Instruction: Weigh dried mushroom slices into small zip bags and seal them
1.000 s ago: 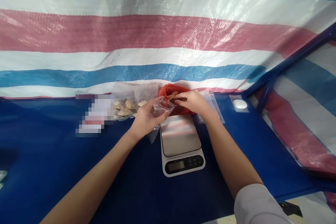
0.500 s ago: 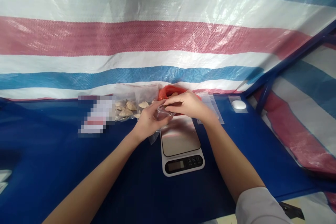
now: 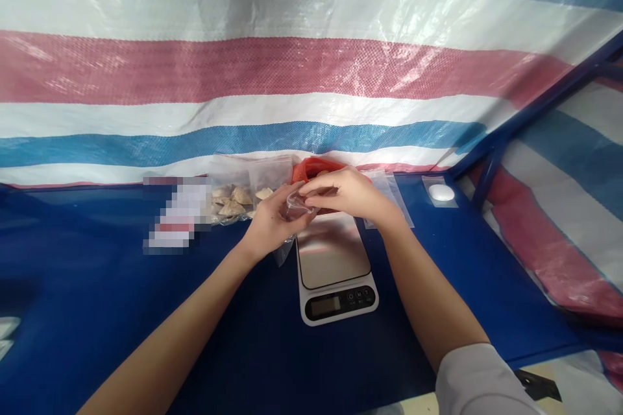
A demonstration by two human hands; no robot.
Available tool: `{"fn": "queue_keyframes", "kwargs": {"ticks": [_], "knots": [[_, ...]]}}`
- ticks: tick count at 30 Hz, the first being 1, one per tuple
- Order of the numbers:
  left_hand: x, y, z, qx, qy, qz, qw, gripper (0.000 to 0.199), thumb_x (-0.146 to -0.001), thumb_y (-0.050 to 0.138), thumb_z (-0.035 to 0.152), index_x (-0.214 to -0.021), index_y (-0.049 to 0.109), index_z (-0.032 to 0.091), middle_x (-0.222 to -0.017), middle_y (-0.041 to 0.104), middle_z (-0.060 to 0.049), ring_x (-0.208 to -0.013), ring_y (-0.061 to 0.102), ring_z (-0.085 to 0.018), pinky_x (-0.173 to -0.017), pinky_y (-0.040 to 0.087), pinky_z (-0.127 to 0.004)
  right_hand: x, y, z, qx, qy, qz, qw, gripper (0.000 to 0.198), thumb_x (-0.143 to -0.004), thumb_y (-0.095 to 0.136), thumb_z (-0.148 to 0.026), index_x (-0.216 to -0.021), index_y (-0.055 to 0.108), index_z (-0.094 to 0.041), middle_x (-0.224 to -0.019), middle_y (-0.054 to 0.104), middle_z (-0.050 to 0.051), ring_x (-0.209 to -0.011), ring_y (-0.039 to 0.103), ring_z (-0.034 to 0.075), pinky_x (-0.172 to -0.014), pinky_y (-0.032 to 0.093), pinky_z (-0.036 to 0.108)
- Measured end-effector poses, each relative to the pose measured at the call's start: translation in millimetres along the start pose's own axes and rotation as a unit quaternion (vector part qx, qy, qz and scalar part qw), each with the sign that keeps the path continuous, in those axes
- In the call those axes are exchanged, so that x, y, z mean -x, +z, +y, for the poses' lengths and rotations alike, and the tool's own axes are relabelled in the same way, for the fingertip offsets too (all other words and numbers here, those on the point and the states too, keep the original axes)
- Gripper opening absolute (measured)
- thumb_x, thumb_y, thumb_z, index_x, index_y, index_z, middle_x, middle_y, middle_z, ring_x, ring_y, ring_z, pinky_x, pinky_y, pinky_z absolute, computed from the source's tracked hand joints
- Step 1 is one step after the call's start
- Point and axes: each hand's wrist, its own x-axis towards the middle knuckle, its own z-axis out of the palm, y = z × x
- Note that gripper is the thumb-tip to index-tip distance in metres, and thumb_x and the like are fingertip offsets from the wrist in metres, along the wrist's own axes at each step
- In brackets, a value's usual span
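Note:
My left hand [image 3: 270, 220] is closed around a clear plastic bag [image 3: 298, 202], holding its mouth apart between thumb and fingers. The lower part of that bag hangs beside the kitchen scale [image 3: 333, 249]. My right hand [image 3: 338, 193] has its fingers drawn together at the bag's mouth; what they hold, if anything, is hidden. Behind my right hand stands an open red bag [image 3: 306, 167] with brownish pieces partly showing inside. Left of my hands, clear bags [image 3: 231, 201] hold pale tan, dried-looking chunks.
Flat clear bags [image 3: 389, 198] lie right of the red bag. Farther right, a white oval object [image 3: 441, 192] rests on a small clear bag. A blurred-out paper [image 3: 180, 214] lies at left on the blue table [image 3: 243, 350]. Striped sheeting [image 3: 243, 71] rises behind; a blue frame bar [image 3: 487, 168] stands right.
My right fingertips have dipped slightly lower into the bag's mouth. A small brown piece seen at them earlier no longer shows. My left hand keeps its hold, and the view has shifted slightly.

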Motion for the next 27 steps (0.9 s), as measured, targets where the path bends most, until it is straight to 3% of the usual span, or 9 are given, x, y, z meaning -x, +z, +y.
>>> {"fn": "queue_keyframes", "kwargs": {"ticks": [5,10,16,23,27], "knots": [[0.5,-10.0,-1.1,0.024,-0.045,0.025,0.998,0.062,-0.079,0.078,0.048,-0.131,0.064,0.017,-0.114,0.076,-0.011,-0.102,0.073,-0.028,-0.094,0.058,-0.042,2.2,-10.1,25.8,0.025,0.044,0.056,0.997,0.019,-0.089,0.068,-0.022,-0.101,0.081,-0.025,-0.104,0.08,0.001,-0.091,0.073,0.018,-0.087,0.055,0.031],[-3.5,-22.0,3.2,0.032,-0.093,0.036,0.995,0.069,-0.075,0.079,0.057,-0.129,0.066,0.016,-0.115,0.076,-0.013,-0.108,0.071,-0.032,-0.101,0.055,-0.047,-11.0,4.3,42.4,0.188,0.099,-0.013,0.977,0.033,-0.092,0.06,-0.019,-0.116,0.077,-0.033,-0.116,0.077,0.0,-0.104,0.069,0.022,-0.087,0.053,0.032],[-6.1,-29.9,6.4,0.041,-0.131,0.043,0.99,0.074,-0.07,0.081,0.064,-0.125,0.069,0.016,-0.115,0.077,-0.013,-0.11,0.071,-0.034,-0.103,0.055,-0.048,-39.1,12.6,31.4,0.293,0.062,-0.079,0.951,0.019,-0.093,0.059,-0.025,-0.103,0.076,-0.024,-0.103,0.077,0.006,-0.092,0.066,0.023,-0.072,0.043,0.032],[-5.3,-36.2,3.6,0.049,-0.135,0.054,0.988,0.071,-0.071,0.083,0.059,-0.127,0.069,0.018,-0.121,0.075,-0.012,-0.116,0.069,-0.035,-0.106,0.053,-0.049,-61.1,6.6,18.9,0.267,-0.032,-0.131,0.954,0.015,-0.092,0.058,-0.017,-0.087,0.071,-0.022,-0.094,0.075,0.002,-0.077,0.057,0.015,-0.067,0.033,0.029],[-4.5,-39.1,-0.5,0.043,-0.137,0.059,0.988,0.069,-0.072,0.082,0.059,-0.128,0.069,0.019,-0.119,0.076,-0.011,-0.113,0.07,-0.035,-0.104,0.055,-0.049,-69.7,7.3,25.3,0.27,-0.026,-0.151,0.951,0.005,-0.086,0.068,-0.019,-0.083,0.072,-0.019,-0.092,0.076,0.003,-0.074,0.057,0.015,-0.067,0.034,0.03]]}}
